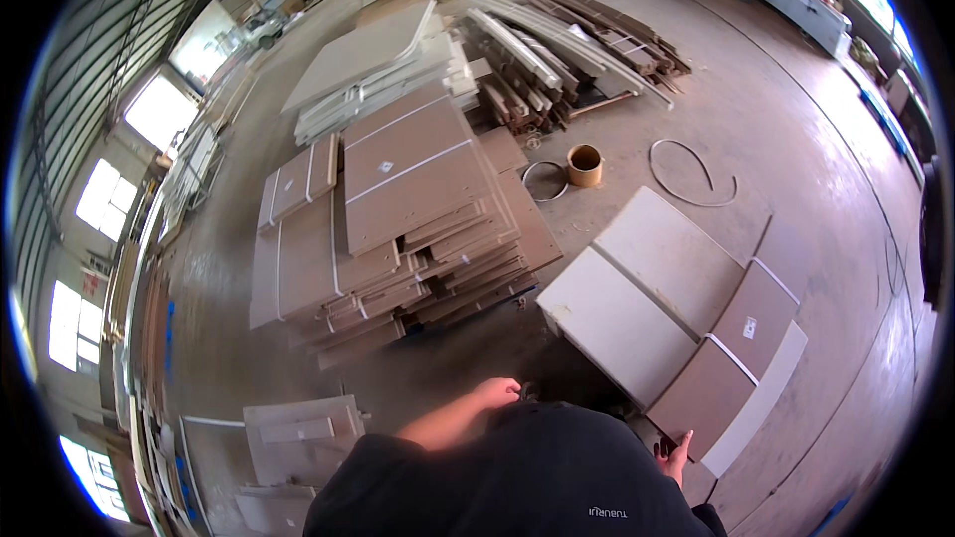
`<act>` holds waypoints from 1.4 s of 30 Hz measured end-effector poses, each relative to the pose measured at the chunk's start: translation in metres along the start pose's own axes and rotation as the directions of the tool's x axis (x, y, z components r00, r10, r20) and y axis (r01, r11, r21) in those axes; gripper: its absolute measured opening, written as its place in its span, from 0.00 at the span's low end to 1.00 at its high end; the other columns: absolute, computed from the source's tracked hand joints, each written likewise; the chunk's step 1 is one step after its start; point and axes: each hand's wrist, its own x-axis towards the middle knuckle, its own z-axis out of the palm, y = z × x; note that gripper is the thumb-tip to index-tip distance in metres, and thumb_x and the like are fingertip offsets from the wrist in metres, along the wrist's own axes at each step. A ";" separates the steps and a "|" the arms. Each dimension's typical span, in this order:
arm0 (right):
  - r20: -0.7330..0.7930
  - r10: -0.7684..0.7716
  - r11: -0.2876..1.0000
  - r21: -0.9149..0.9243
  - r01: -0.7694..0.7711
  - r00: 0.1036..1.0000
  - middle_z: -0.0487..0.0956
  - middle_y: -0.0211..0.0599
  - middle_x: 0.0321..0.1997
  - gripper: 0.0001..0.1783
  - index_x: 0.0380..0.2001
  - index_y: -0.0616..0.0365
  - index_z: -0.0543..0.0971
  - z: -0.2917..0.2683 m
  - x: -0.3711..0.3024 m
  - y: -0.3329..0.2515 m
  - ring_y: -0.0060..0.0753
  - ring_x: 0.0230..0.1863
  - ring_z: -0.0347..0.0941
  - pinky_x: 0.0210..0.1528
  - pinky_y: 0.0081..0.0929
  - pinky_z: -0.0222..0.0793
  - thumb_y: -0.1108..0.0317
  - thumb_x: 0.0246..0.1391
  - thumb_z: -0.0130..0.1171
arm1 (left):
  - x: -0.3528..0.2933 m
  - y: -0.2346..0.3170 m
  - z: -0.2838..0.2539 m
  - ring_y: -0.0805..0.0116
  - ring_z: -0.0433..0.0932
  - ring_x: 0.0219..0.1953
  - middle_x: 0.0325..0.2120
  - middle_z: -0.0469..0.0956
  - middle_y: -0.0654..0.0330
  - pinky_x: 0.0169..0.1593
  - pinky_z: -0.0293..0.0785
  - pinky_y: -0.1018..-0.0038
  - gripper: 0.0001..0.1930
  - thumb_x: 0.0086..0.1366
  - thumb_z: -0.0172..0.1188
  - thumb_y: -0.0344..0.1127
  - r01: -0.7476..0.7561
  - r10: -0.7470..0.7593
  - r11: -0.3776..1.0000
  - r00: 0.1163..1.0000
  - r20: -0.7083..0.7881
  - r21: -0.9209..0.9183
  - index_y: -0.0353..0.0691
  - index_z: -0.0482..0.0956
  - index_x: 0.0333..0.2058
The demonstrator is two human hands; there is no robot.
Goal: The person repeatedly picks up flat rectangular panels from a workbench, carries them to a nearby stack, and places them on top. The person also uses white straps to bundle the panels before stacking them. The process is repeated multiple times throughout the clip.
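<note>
My left hand is in front of my body with its fingers curled in and nothing visible in them. At the lower right, my right hand is on the near edge of a brown board bundle. One digit lies over the edge and the other fingers are partly hidden below it. White straps cross this bundle, and a small white label sits on its face. Beside it to the left lie two large pale panels, with a narrow gap between them. A pale board shows along the bundle's right side.
A tall stack of strapped brown boards stands ahead to the left. Beyond it are white panels and long strips. A cardboard tube and a loose band rest on the floor. Grey panels lie lower left.
</note>
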 end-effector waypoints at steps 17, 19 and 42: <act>-0.059 -0.087 0.932 0.348 0.102 0.994 0.80 0.32 0.56 0.33 0.60 0.49 0.75 0.055 0.026 0.040 0.42 0.51 0.79 0.50 0.41 0.82 0.41 0.60 0.65 | -0.047 -0.146 -0.039 0.63 0.85 0.45 0.44 0.86 0.58 0.49 0.80 0.66 0.21 0.63 0.64 0.48 0.126 -0.125 0.991 0.992 -0.020 0.040 0.44 0.84 0.51; -0.137 -0.049 0.928 0.360 0.096 0.989 0.79 0.32 0.57 0.36 0.61 0.48 0.75 0.079 0.003 0.034 0.42 0.52 0.79 0.50 0.40 0.82 0.38 0.57 0.66 | -0.033 -0.132 -0.053 0.64 0.85 0.43 0.42 0.86 0.57 0.47 0.80 0.67 0.20 0.64 0.65 0.45 0.179 -0.180 0.980 0.984 -0.008 -0.081 0.43 0.83 0.51; -0.379 -0.214 0.935 0.187 0.301 0.900 0.80 0.48 0.56 0.45 0.56 0.74 0.76 0.151 -0.095 0.072 0.41 0.55 0.76 0.57 0.42 0.73 0.39 0.55 0.70 | 0.184 0.113 -0.138 0.75 0.80 0.34 0.37 0.84 0.62 0.39 0.76 0.77 0.19 0.68 0.62 0.38 -0.189 0.083 0.966 0.876 0.475 0.179 0.36 0.80 0.53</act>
